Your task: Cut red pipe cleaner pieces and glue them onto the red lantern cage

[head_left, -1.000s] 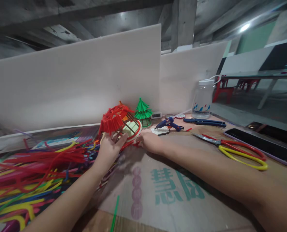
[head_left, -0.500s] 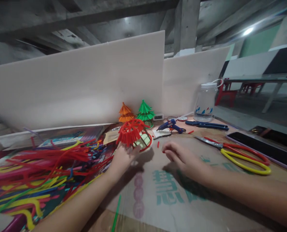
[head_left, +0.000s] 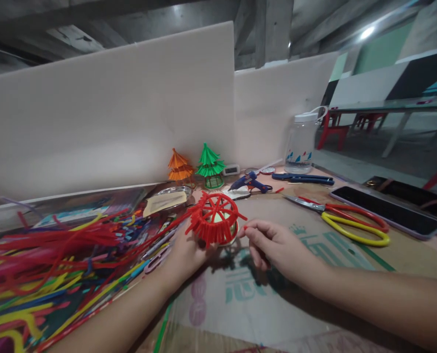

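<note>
My left hand (head_left: 187, 252) is closed around the side of a red pipe-cleaner pavilion model (head_left: 211, 231). The model's fringed roof has an open, spoked ring at its top and tilts towards me; a pale base shows through underneath. Close to the model's right side, my right hand (head_left: 273, 242) pinches a short red pipe-cleaner piece (head_left: 244, 228) between thumb and fingertips. Behind them stand an orange pipe-cleaner pavilion (head_left: 179, 166) and a green one (head_left: 209, 164). A blue glue gun (head_left: 251, 181) lies just beyond the held model.
Many coloured pipe cleaners (head_left: 64, 255) are heaped at left. Scissors (head_left: 354, 223) with red and yellow handles, a phone (head_left: 387, 211), blue pliers-like tool (head_left: 302, 178) and a water bottle (head_left: 299, 144) stand or lie at right. A white partition (head_left: 111, 117) closes off the back.
My left hand has tipped the red model so its roof top faces me. My right hand, with the short red piece, has come close beside the model. The camera view has shifted.
</note>
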`<act>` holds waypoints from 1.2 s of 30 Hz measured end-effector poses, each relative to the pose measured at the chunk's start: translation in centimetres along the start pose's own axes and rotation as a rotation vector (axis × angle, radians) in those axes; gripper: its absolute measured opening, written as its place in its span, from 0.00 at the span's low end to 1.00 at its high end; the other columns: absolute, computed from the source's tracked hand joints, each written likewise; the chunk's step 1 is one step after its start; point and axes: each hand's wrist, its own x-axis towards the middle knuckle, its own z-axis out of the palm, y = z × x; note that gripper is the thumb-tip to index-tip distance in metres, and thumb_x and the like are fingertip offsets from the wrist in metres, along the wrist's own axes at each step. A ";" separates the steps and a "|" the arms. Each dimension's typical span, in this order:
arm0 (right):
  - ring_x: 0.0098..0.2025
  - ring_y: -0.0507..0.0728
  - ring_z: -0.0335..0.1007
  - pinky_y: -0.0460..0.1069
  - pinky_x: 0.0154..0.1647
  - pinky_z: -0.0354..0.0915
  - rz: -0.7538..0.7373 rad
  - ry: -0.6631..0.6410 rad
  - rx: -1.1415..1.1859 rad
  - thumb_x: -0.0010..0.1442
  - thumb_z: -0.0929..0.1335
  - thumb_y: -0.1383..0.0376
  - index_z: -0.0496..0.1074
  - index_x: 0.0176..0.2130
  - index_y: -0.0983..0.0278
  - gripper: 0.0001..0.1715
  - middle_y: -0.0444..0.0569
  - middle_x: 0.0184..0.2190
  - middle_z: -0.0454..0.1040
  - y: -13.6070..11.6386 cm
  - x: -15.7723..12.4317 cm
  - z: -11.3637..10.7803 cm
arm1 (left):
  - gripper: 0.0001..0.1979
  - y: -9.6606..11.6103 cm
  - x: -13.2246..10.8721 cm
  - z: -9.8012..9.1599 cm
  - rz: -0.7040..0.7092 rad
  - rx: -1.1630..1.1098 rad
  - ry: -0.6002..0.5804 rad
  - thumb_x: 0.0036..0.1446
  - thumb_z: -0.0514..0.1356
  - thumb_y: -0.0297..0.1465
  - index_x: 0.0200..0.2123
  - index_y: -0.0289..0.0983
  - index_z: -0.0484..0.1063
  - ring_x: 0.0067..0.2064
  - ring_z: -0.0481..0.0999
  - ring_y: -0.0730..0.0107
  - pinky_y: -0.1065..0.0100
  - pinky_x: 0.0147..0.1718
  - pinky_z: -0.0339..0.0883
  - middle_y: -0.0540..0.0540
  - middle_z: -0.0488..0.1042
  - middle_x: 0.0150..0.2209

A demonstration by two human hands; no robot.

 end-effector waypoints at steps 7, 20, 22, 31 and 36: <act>0.29 0.51 0.72 0.47 0.28 0.67 -0.068 0.022 0.046 0.58 0.71 0.47 0.68 0.35 0.62 0.21 0.49 0.31 0.78 -0.4 -0.2 0.1 | 0.10 -0.1 0.0 0.0 0.006 0.047 -0.043 0.60 0.59 0.39 0.35 0.40 0.76 0.37 0.79 0.55 0.53 0.47 0.74 0.43 0.81 0.35; 0.25 0.51 0.65 0.47 0.27 0.62 -0.164 -0.005 -0.284 0.68 0.61 0.49 0.67 0.30 0.61 0.23 0.45 0.22 0.70 -0.9 -1.3 0.4 | 0.13 -0.4 -0.4 0.1 0.118 0.140 -0.005 0.58 0.60 0.36 0.45 0.40 0.77 0.45 0.80 0.51 0.48 0.55 0.69 0.41 0.81 0.42; 0.24 0.51 0.64 0.46 0.27 0.62 -0.196 0.006 -0.335 0.68 0.60 0.51 0.66 0.28 0.61 0.23 0.44 0.22 0.70 -1.0 -1.4 0.5 | 0.13 -0.3 -0.4 0.1 0.135 0.144 0.003 0.59 0.60 0.37 0.46 0.40 0.76 0.45 0.80 0.52 0.49 0.55 0.69 0.41 0.81 0.42; 0.22 0.50 0.63 0.45 0.26 0.61 -0.154 -0.009 -0.325 0.69 0.60 0.56 0.64 0.27 0.61 0.20 0.42 0.20 0.67 -1.2 -1.1 0.9 | 0.13 -0.2 -0.4 0.3 0.202 0.140 0.006 0.58 0.62 0.34 0.47 0.40 0.75 0.50 0.78 0.54 0.50 0.56 0.69 0.44 0.81 0.41; 0.22 0.49 0.63 0.45 0.26 0.61 -0.152 -0.022 -0.335 0.69 0.60 0.57 0.64 0.27 0.62 0.20 0.41 0.20 0.67 -1.0 -1.1 0.9 | 0.09 0.9 -0.3 0.0 0.200 0.123 0.012 0.59 0.61 0.36 0.41 0.41 0.76 0.53 0.77 0.52 0.50 0.55 0.71 0.43 0.80 0.42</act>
